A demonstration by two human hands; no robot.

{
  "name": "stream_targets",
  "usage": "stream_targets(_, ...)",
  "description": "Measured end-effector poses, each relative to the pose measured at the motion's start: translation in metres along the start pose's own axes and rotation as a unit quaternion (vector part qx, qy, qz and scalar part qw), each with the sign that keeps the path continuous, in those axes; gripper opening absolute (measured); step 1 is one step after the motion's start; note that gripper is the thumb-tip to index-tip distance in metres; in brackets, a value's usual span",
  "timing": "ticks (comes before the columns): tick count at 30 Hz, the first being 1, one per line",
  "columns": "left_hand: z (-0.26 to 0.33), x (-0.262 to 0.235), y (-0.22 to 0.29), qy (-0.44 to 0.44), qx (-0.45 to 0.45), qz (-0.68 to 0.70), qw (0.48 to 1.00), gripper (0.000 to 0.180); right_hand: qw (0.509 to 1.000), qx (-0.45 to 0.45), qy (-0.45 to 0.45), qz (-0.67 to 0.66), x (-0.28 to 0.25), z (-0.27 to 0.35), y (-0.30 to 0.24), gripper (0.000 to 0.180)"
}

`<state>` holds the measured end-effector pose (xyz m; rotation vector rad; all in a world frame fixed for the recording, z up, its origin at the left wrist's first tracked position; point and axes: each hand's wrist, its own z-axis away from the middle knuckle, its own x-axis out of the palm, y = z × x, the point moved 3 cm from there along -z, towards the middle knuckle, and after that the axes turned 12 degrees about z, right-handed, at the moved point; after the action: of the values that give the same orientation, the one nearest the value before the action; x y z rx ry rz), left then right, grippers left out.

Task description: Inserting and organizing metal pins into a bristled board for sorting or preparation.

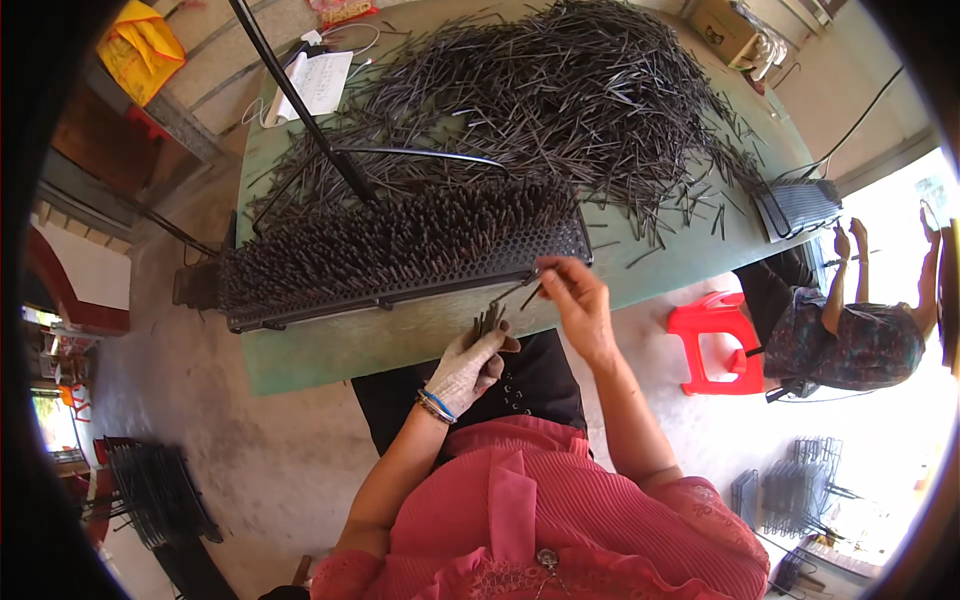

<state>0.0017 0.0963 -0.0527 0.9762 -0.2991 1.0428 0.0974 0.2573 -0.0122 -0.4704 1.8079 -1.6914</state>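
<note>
My left hand (470, 365), in a pale work glove, is closed around a small bunch of short dark sticks (488, 320) that poke up past the fingers. My bare right hand (580, 305) pinches one or two of the same thin sticks just right of the bunch. Both hands are in front of a long black perforated rack (545, 245). Its holes carry dense rows of upright dark sticks (400, 235), while bare holes show at its right end and along the near edge. What the sticks are made of I cannot tell.
A large heap of loose sticks (560, 90) covers the green tabletop (290, 360) behind the rack. A black metal bar (300, 100) rises over the left side. An open notebook (315, 85) lies far left. At right are a red stool (715, 345) and a seated person (850, 335).
</note>
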Motion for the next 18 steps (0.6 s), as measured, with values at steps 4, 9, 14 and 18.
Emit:
stream_targets(4,-0.004,-0.010,-0.003,-0.006,0.000,0.070,0.998,0.031,0.957,-0.175,0.071,0.222,-0.015,-0.032,-0.048,0.018)
stream_targets(9,-0.004,-0.002,-0.002,-0.002,0.011,0.072,0.997,0.028,0.935,-0.247,0.063,0.247,-0.008,-0.058,-0.055,0.017)
stream_targets(14,-0.002,-0.001,-0.003,-0.004,0.024,0.044,0.999,0.026,0.921,-0.278,0.024,0.272,0.005,-0.069,-0.050,0.015)
stream_targets(18,-0.002,-0.004,-0.004,-0.002,0.021,0.062,0.998,0.026,0.895,-0.330,0.025,0.298,0.009,-0.070,-0.051,0.016)
